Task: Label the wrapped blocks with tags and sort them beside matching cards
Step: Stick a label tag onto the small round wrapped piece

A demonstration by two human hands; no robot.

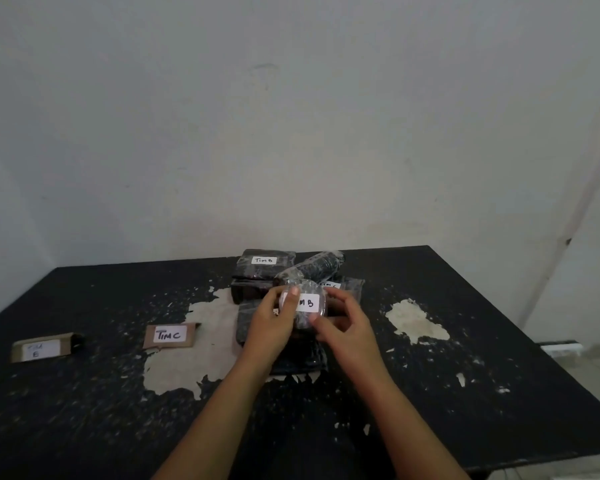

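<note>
Both hands hold a small clear-wrapped block [303, 304] above the pile of dark wrapped blocks [267, 271] at mid-table; its white tag [307, 303] reads "TIM B". The left hand [271, 320] pinches its left edge, thumb on the tag; the right hand [343, 323] curls round its right side. Cards "TIM C" [169, 336] and "B" [39, 349] lie left, with bare black table [482, 375] to the right.
</note>
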